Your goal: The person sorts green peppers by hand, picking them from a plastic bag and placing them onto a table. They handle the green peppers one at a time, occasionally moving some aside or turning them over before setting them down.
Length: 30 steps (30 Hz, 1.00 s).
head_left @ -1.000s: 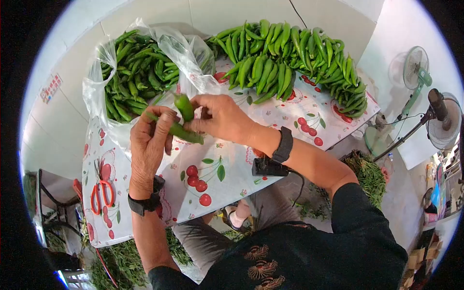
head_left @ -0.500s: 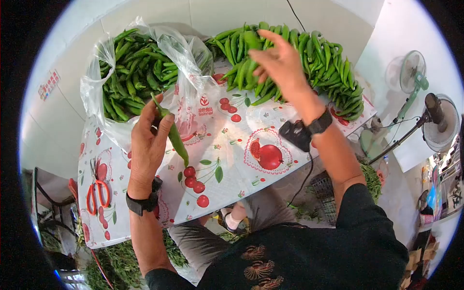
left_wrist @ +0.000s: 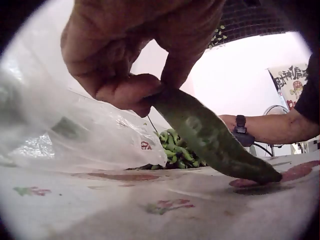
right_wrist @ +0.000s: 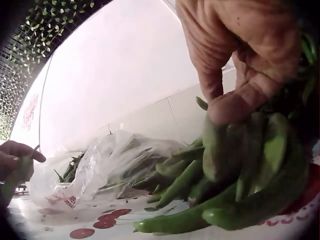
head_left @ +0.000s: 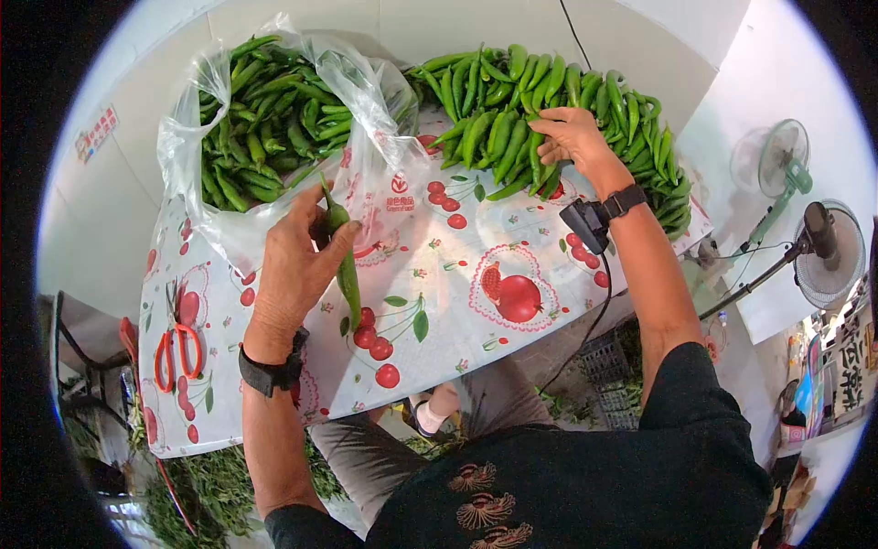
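Observation:
The left hand (head_left: 297,261) pinches one green pepper (head_left: 347,274) near its stem end, in front of the plastic bag; the left wrist view shows this pepper (left_wrist: 210,137) slanting down towards the tablecloth. At the pile of peppers (head_left: 498,137) on the right, the right hand (head_left: 572,142) has its fingers on the pile's front part. In the right wrist view the right hand's fingertips (right_wrist: 225,107) hold the upper end of a pepper (right_wrist: 215,155) lying against others in the pile. A clear plastic bag (head_left: 187,151) full of peppers stands at the back left.
Red-handled scissors (head_left: 178,352) lie on the left of the patterned tablecloth (head_left: 439,311). A small black device (head_left: 585,229) with a cable hangs by the right wrist. Two fans (head_left: 828,252) stand at the right. Leafy stalks (head_left: 206,485) lie on the floor below the table.
The right hand has moved from beside the left hand, over the pile with a pepper, and down to the pile's front. The left hand's pepper now hangs downward.

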Available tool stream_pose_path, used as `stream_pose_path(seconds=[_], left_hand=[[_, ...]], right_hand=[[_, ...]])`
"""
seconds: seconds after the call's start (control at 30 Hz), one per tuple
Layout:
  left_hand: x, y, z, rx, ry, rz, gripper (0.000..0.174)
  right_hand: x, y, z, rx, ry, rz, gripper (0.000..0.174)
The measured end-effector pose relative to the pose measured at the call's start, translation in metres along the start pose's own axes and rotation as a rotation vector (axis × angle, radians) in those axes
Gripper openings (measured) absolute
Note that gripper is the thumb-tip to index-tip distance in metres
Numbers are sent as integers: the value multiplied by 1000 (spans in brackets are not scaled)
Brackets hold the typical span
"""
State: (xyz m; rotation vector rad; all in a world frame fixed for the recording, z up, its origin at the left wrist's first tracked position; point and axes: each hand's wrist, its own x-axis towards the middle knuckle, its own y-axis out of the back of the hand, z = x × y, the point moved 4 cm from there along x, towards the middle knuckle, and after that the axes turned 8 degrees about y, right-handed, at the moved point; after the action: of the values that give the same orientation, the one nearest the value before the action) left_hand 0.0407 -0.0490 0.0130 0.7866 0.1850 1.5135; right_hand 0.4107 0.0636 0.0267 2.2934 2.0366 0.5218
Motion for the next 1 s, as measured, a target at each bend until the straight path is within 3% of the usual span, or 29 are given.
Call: stream_pose_path(seconds=[0.8,0.87,1.0], left_hand=[[0,2,5,-140,78,-63,45],[1,2,4,-210,103,-85,45],[3,-2,8,-444,15,-144,45]], right_hand=[[-7,2,-5,-222,144,86,36],[-26,-19,-23,-222,204,-55,32],[-99,-106,-56,-57,254,-528,32]])
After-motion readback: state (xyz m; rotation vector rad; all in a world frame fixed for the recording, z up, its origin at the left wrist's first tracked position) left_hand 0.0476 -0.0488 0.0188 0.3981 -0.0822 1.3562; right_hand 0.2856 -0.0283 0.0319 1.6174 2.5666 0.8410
